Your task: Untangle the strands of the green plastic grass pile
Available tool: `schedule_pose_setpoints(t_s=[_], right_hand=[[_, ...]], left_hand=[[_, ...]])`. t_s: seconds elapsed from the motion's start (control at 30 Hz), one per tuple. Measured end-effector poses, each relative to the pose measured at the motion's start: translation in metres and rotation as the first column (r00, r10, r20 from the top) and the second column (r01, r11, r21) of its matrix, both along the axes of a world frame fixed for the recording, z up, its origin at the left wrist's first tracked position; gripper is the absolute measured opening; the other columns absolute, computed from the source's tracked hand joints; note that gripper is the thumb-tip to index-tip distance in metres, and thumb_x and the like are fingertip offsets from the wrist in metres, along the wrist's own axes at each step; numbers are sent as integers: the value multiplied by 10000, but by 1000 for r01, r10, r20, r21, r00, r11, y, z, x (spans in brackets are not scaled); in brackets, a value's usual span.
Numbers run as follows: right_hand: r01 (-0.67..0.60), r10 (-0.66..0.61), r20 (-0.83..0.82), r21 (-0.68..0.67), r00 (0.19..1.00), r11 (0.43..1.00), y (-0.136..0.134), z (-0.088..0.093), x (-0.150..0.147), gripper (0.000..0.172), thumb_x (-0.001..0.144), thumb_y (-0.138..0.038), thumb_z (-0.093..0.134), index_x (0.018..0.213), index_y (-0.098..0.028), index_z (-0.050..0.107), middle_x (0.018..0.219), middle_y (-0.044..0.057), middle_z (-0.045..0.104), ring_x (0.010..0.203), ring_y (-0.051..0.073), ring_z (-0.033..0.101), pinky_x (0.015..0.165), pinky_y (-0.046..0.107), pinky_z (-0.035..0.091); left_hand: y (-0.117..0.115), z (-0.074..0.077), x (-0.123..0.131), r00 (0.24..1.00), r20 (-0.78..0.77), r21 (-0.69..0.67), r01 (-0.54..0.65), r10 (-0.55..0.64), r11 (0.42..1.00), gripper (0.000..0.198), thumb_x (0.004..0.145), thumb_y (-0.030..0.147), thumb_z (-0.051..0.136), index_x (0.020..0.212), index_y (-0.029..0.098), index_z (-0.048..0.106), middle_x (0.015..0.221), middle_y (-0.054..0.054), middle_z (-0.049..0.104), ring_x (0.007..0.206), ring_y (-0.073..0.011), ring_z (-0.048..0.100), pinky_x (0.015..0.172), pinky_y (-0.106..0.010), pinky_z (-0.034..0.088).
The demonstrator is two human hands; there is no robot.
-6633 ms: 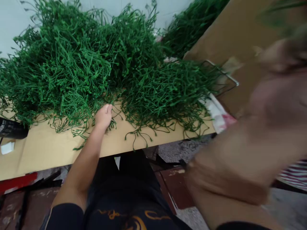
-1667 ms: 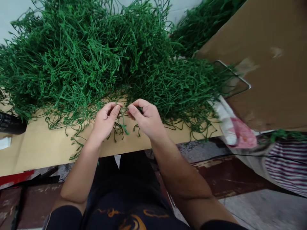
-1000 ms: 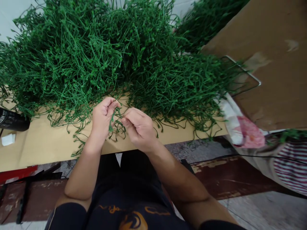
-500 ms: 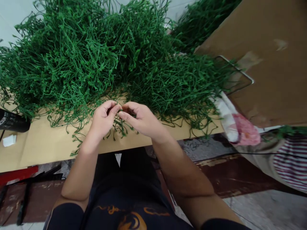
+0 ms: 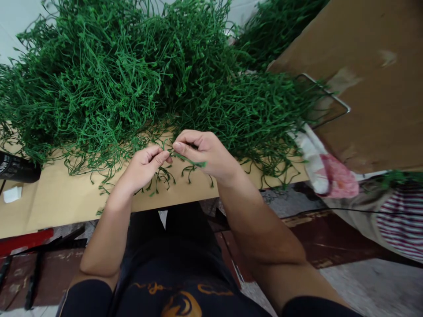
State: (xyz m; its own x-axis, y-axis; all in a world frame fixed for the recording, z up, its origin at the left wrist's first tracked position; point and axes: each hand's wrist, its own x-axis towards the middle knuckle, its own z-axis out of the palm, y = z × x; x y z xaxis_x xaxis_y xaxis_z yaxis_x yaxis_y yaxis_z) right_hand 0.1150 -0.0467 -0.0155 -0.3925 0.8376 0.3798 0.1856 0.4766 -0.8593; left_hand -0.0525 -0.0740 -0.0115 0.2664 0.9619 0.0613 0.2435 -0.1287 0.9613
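Over the near part of the board, my left hand [image 5: 150, 165] pinches a thin green plastic-looking stem [image 5: 190, 160] between thumb and fingers. The stem runs to the right, passing below the fingertips of my right hand [image 5: 209, 154], and its blurred tip shows against that palm. Thumb and index finger of my right hand are closed together near the stem, close to the left fingertips; a bit of green shows there. Loose green sprigs [image 5: 161, 176] lie on the board under both hands. Just beyond is a big tangled heap of the same green stems [image 5: 109, 83].
A tan board [image 5: 66, 198] covers the worktop. On the left are a black cylindrical container [image 5: 18, 167] and a white scrap [image 5: 13, 194]. To the right stand a brown cardboard panel [image 5: 370, 101], a bent metal wire handle [image 5: 340, 105] and pink-and-white cloth [image 5: 337, 178].
My right hand has moved slightly up and to the right, away from my left hand. A green stem now shows between them. My left hand has shifted slightly.
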Motion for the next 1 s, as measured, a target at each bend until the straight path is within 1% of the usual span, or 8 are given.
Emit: schedule_pose_setpoints(t_s=[0.17, 0.3, 0.47, 0.57, 0.67, 0.7, 0.87, 1.0], right_hand=[[159, -159, -8, 163, 987, 974, 3, -7, -4, 346, 808, -422, 554, 576, -166, 529, 616, 7, 513, 602, 99, 469, 585, 268, 370], [325, -362, 28, 381, 932, 865, 4, -3, -15, 385, 836, -401, 521, 533, -174, 449, 589, 2, 452, 599, 104, 435, 598, 280, 366], [380, -489, 37, 579, 871, 721, 23, 3, -22, 398, 881, -413, 441, 554, -188, 411, 606, 3, 427, 637, 115, 410, 641, 291, 369], [530, -649, -13, 588, 761, 611, 54, 5, 6, 414, 872, -437, 449, 540, -202, 370, 591, 5, 402, 647, 123, 392, 637, 301, 345], [750, -804, -118, 458, 583, 477, 73, 12, 43, 441, 894, -421, 400, 508, -217, 339, 546, -11, 331, 584, 115, 344, 620, 315, 316], [756, -798, -133, 442, 587, 482, 72, 17, 50, 435, 895, -414, 401, 511, -213, 362, 550, -13, 334, 577, 111, 343, 628, 318, 315], [319, -354, 18, 393, 935, 862, 25, 33, 19, 366, 861, -412, 480, 572, -188, 468, 588, -9, 416, 591, 98, 403, 616, 289, 336], [103, -114, 40, 217, 993, 971, 1, 28, -10, 422, 836, -524, 466, 585, -185, 448, 601, -4, 451, 599, 96, 418, 588, 274, 343]], left_hand=[[-3, 1, -1, 997, -29, -26, 71, -72, 997, 317, 829, 395, 486, 622, 154, 497, 567, 34, 442, 508, -63, 365, 504, -215, 297], [-2, -2, 5, 998, -29, 57, 49, -47, 997, 350, 844, 413, 464, 590, 171, 449, 511, 51, 349, 477, -66, 307, 493, -226, 276], [-5, 2, 13, 997, 48, 184, -63, 55, 981, 406, 854, 467, 430, 568, 181, 394, 527, 45, 322, 501, -73, 298, 503, -233, 274], [-22, 9, 7, 999, 32, 213, -14, 7, 977, 409, 866, 464, 412, 576, 174, 412, 537, 39, 352, 504, -69, 314, 498, -231, 275], [-40, 9, -6, 997, 25, 120, 64, -67, 991, 393, 869, 445, 422, 596, 163, 450, 542, 37, 382, 475, -55, 297, 462, -228, 241], [-43, 7, -9, 997, 72, 72, 32, -37, 997, 375, 866, 433, 438, 609, 161, 464, 533, 43, 370, 460, -50, 278, 448, -227, 221], [-26, 1, -8, 947, 299, -75, -102, 120, 992, 276, 797, 441, 561, 761, 168, 567, 466, 80, 262, 420, -43, 215, 423, -225, 151], [-15, 6, 0, 926, 351, -114, -105, 139, 988, 381, 705, 495, 643, 931, 194, 589, 460, 91, 285, 397, -41, 203, 400, -223, 136]])
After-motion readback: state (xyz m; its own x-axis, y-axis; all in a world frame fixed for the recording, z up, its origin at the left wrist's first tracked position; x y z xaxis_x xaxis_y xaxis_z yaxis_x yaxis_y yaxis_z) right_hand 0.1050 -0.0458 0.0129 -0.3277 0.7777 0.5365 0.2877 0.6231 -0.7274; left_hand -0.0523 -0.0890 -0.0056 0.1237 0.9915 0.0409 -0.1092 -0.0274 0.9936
